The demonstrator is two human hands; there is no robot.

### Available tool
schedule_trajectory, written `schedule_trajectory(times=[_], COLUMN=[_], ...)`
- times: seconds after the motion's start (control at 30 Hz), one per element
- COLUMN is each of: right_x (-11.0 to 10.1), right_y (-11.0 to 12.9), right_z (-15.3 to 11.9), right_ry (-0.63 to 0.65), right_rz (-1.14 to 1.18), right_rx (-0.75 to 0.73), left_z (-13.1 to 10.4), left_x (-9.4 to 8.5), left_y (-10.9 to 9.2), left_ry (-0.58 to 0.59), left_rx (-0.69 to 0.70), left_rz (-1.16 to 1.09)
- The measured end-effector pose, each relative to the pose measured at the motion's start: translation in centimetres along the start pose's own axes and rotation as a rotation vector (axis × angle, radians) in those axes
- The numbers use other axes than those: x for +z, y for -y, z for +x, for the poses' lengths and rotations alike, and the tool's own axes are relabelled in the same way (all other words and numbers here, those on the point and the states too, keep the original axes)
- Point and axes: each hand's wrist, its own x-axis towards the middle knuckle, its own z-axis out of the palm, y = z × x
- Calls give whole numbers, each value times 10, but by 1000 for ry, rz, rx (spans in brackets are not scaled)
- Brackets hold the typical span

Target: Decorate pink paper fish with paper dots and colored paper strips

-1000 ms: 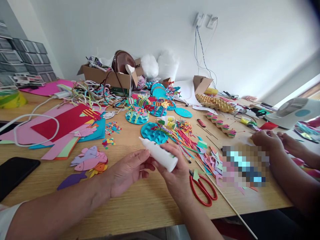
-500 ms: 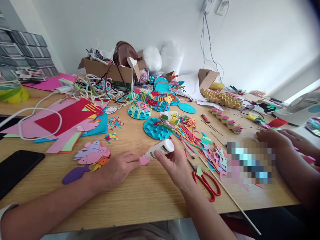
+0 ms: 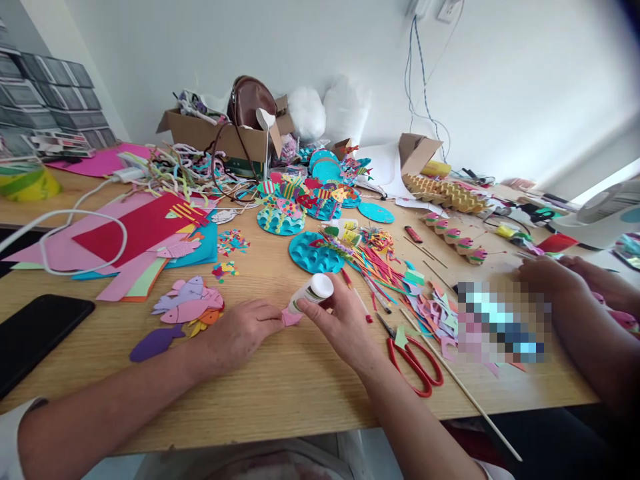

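Right hand (image 3: 345,328): fingers wrapped round the white bottle (image 3: 311,293), thumb on the near side. Bottle tilted, base up, other end down at the pink piece (image 3: 291,318); tip hidden, can't tell if it's touching. Left hand (image 3: 235,335): back up, fingers together, tips on the left end of the pink piece; thumb hidden, can't tell if it's pinched or just pinned. Both hands at mid-worktop (image 3: 240,410). Left of them: pile of paper fish (image 3: 186,312), purple fish (image 3: 155,343) at its near edge, phone (image 3: 45,343) farther left. Just beyond the bottle: blue disc (image 3: 313,257), wavy top. Right of the right hand: red-handled scissors (image 3: 413,365), long stick (image 3: 470,393) beside them. Far right: a co-worker's hand (image 3: 550,277) over the worktop, fingers not readable.
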Motion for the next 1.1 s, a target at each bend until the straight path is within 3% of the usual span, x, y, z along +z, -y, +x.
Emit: schedule_trajectory(times=[0.9,1.1], right_x=[-3,-9], right_y=[6,8], right_z=[-1,-2], right_ry=[53,-11], right_rz=[-155,-73], right_rx=[-108,-104], left_z=[1,2], left_x=[-3,-6], left_y=[-5,-7], left_ry=[-25,-61], left_rx=[-50,-12], left_rz=[-31,-1])
